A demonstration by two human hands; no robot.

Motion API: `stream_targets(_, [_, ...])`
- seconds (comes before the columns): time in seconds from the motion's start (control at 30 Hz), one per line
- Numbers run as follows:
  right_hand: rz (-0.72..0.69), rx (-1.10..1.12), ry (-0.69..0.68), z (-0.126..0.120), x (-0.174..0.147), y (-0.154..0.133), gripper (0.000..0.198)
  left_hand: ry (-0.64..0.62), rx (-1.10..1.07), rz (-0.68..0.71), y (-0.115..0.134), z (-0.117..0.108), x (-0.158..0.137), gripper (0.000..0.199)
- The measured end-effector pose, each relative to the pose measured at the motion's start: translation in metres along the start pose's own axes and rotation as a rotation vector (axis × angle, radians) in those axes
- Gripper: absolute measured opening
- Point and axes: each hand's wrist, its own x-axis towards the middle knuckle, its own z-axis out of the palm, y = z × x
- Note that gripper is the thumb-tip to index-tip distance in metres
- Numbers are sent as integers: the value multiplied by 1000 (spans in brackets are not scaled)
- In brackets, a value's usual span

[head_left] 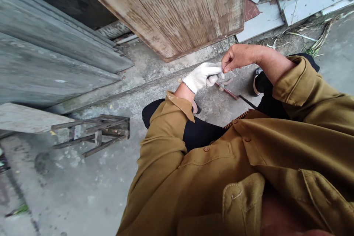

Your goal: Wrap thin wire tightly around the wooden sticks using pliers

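The left hand [204, 75] wears a white knitted glove [193, 78], its fingers loosely bent toward the right; whether they close on anything I cannot tell. The bare right hand [236, 57] has its thumb and forefinger drawn together in a pinch right at the glove's fingertips, and I cannot tell whether cloth or something small lies between them. The glove is thus on the left hand, above the concrete ground [91, 195], near the edge of the low ledge [146, 67]. Just below the hands, between the person's shoes, a hammer-like tool with a reddish handle [231, 94] lies on the ground, with a dark rod [247, 102] near the handle's end. Beyond the hands, a worn wooden panel [179, 11] stands with its lower edge by the ledge. White slabs [306, 7] are piled beyond the panel's right edge, with dry stalks [322, 38] on the ground in front. To the left are grey boards [55, 62] and a small wooden frame [98, 135] resting on the ground. Brown sleeves [166, 121] are turned back on both arms.
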Motion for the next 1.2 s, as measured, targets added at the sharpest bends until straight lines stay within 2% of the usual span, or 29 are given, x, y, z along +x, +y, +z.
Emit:
stream_targets(0.1, [6, -118, -35, -1, 0, -1, 8, -57, -5, -48, 3, 5, -3, 29])
stream_targets(0.2, [-11, -117, -30, -2, 1, 2, 9, -8, 50, -12, 5, 10, -4, 31])
stream_targets(0.3, [-3, 82, 21, 2, 3, 8, 17, 151, 256, 147, 5, 12, -2, 25])
stream_targets(0.4, [104, 315, 94, 11, 4, 9, 24, 355, 559, 362, 3, 10, -2, 14])
stream_targets(0.47, [202, 419, 120, 17, 5, 6, 26, 419, 681, 447, 2, 7, -3, 10])
stream_targets(0.53, [248, 467, 130, 20, 6, 5, 27, 428, 697, 471, 1, 4, -5, 7])
stream_targets(0.63, [205, 410, 139, 18, 6, 7, 25, 359, 493, 379, 0, 2, -9, 11])
stream_targets(0.73, [96, 265, 125, 12, 5, 13, 21, 195, 159, 162, -3, 1, -11, 32])
stream_targets(0.8, [23, 187, 106, 10, 5, 15, 17, 109, 11, 49, -6, 2, -11, 42])
stream_targets(0.9, [-29, 83, 71, 10, 5, 13, 7, 28, -89, -44, -10, 4, -9, 44])
stream_targets(1.0, [-63, 26, 73, 13, 7, 11, 7, -47, -129, -107, -11, 5, -10, 43])
stream_targets(1.2, [-149, -7, 106, 15, 5, 7, 7, -74, -230, -147, -12, 7, -12, 36])
